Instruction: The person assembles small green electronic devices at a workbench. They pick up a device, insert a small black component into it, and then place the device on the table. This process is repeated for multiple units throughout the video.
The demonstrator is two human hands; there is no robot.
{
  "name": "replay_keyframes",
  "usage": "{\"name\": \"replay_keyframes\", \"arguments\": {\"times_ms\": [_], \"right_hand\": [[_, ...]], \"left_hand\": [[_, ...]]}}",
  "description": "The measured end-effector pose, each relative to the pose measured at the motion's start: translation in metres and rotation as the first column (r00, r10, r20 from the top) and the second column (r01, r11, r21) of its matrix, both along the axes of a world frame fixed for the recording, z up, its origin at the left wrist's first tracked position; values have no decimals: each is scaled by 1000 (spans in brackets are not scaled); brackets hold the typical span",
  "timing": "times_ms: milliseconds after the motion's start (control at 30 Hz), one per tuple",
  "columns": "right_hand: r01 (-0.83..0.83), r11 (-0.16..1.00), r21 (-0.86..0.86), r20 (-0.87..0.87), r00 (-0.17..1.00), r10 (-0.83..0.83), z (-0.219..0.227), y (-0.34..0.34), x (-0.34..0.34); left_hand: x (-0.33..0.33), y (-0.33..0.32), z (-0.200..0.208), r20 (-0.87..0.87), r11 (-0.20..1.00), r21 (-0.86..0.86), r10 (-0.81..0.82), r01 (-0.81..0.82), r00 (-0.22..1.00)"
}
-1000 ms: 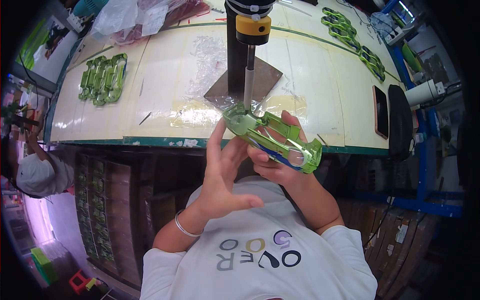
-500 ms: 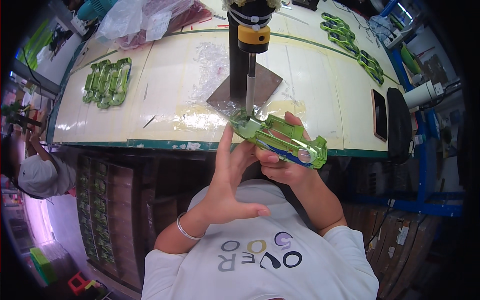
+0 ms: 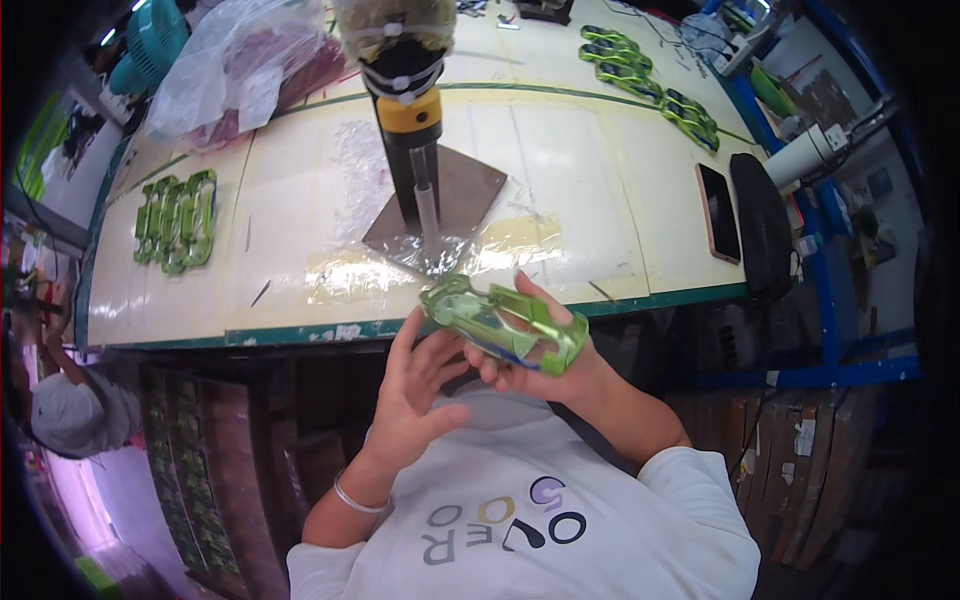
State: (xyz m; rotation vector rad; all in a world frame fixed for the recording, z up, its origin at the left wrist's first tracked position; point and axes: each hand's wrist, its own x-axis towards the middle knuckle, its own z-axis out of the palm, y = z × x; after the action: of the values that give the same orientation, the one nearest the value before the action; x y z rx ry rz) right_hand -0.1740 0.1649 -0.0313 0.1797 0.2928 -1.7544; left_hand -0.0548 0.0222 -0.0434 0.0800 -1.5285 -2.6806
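A shiny green plastic toy car body [image 3: 497,322] with blue patches is in my right hand [image 3: 570,376], its fingers wrapped round the far right part and underside. My left hand [image 3: 412,385] is spread, thumb apart, with its fingertips at the car body's left end; whether they touch it I cannot tell. Just above that end hangs the thin grey shaft of an upright powered driver [image 3: 410,115] with a yellow and black collar. Its tip looks close to the car body, but glare hides any contact.
A brown square plate [image 3: 475,185] lies under the driver's post. Green car bodies stand in a group [image 3: 175,220] on the left and in a row [image 3: 625,65] at the far right. A phone [image 3: 718,212], a black case [image 3: 762,225] and plastic bags [image 3: 235,70] are on the table.
The car body has come a little lower relative to the driver's tip and its angle has changed. Both hands have shifted with it. The whole view has swung, moving the table leftward and down.
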Motion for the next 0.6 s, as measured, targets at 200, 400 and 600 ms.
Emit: {"name": "replay_keyframes", "arguments": {"times_ms": [200,400,600], "right_hand": [[610,790,64,-738,561,-374,22,76,-55],[866,500,11,-305,-474,826,14,111,-155],[814,353,-460,-100,-443,891,-29,86,-237]], "left_hand": [[9,-13,-10,76,978,-138,166,-155,983],[14,-24,-9,57,950,-141,288,-278,956],[14,-33,-2,53,907,-190,391,-375,919]]}}
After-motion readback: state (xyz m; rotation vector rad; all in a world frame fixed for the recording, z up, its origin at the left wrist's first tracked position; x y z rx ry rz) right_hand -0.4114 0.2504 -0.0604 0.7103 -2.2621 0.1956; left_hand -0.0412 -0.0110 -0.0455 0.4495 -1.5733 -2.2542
